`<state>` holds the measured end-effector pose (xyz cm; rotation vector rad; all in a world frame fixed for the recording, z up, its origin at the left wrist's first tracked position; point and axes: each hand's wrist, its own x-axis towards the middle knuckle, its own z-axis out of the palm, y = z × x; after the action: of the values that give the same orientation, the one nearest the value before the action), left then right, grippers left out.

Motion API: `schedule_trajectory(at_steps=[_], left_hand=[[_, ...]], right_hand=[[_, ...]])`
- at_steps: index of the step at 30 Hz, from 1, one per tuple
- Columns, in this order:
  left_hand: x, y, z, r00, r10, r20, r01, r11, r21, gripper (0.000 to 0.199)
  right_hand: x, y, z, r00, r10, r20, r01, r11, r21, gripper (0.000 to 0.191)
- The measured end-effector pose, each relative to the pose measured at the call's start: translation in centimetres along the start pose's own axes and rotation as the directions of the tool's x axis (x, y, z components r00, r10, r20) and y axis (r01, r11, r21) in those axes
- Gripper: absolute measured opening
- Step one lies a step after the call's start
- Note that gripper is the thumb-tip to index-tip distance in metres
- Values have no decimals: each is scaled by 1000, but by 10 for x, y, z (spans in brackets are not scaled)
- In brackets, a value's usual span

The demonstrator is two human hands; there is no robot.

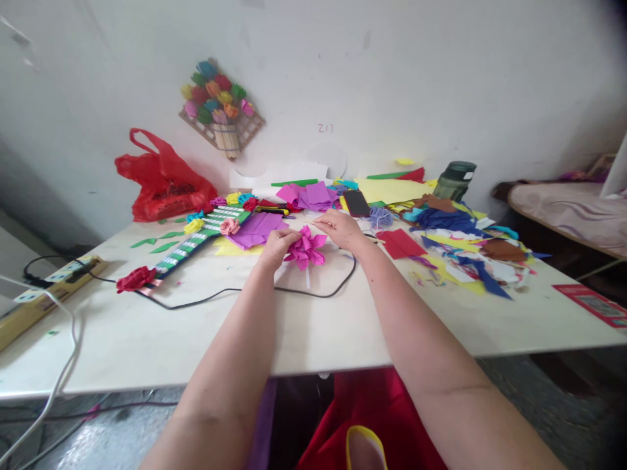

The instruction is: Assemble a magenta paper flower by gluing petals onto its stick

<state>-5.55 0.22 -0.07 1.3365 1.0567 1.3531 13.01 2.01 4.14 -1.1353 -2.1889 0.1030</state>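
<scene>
The left hand (277,248) pinches the pink paper flower (305,248) above the table (323,339); the right hand (337,228) is just beside it, its grip unclear. Best to steady the base with 1 hand and shape 1 petal at a time, lightly, clear of the black cable (313,296).

The paper flower (306,249) is bright magenta, with creased, pointed petals spread outward. It is positioned above the near-middle area of the white table (328,333). The left hand (279,247) pinches its left side; the right hand (337,228) is just beside its upper right, fingertips together. A narrow white strip (308,279) extends below the petals. Purple sheets (255,230) lie to the left, beyond the left hand; a black cable (230,291) runs on the near side
</scene>
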Motion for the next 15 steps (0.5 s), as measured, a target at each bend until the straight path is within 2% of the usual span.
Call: schedule_trajectory(at_steps=[3,10,15], left_hand=[[1,-1,-1,1000,8,4,-8,1000,12,28],[0,-1,-1,1000,13,21,-13,999,32,29],[0,-1,-1,999,24,26,-25,999,46,28]], right_hand=[[0,1,1,1000,-15,5,15,1000,-20,24],[-2,-1,0,998,49,34,-53,987,150,31],[-2,-2,-2,998,26,62,-35,987,156,27]])
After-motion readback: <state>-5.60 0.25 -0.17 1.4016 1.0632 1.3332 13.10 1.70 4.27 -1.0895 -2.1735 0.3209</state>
